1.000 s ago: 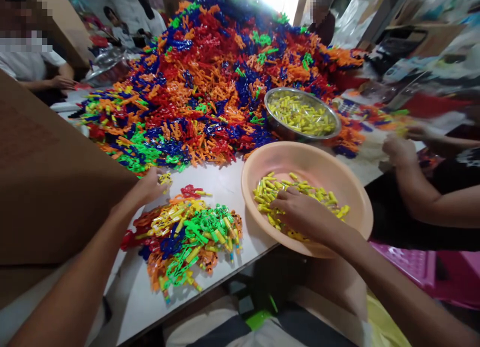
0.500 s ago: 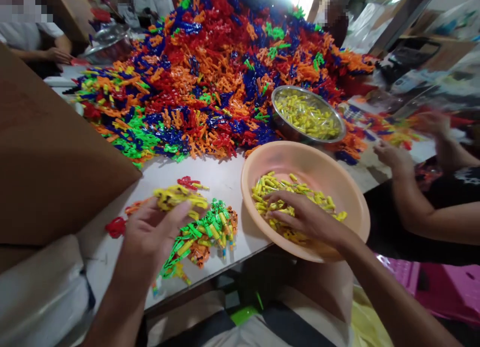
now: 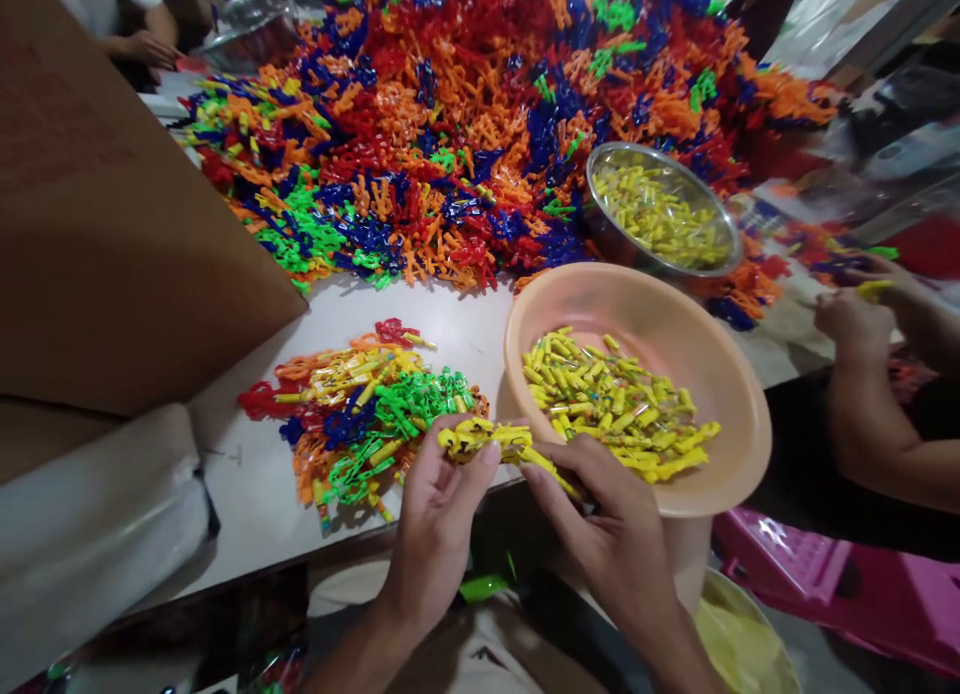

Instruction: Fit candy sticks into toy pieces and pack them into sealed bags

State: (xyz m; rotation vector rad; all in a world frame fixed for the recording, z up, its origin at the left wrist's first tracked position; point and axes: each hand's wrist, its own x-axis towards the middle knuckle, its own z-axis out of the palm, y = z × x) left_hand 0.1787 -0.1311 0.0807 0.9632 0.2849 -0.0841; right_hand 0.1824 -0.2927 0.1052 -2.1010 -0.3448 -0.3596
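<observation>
Yellow plastic figures with black marks [image 3: 472,437], several stacked together, are gripped between the thumb and fingers of my left hand [image 3: 439,519]. My right hand [image 3: 619,519] pinches a small yellow tube [image 3: 553,474] against the right end of that stack. Both hands meet in front of the table edge, beside a peach-coloured plastic basin [image 3: 724,374]. Inside the basin lies a heap of yellow tubes [image 3: 600,399]. Left of it, a mixed bunch of green, yellow, orange, red and blue plastic figures [image 3: 409,404] with yellow tubes rests on the white table [image 3: 247,494].
A large heap of coloured plastic pieces [image 3: 450,144] covers the back of the table. A metal bowl [image 3: 727,264] of yellow tubes stands behind the basin. At left are a cardboard box [image 3: 135,244] and a white wrapped bundle [image 3: 97,514]. A co-worker's hands [image 3: 862,309] work at right.
My right hand has come out of the basin to the left with a yellow tube. My left hand has moved right with the yellow figures, so the two now meet. The view has shifted.
</observation>
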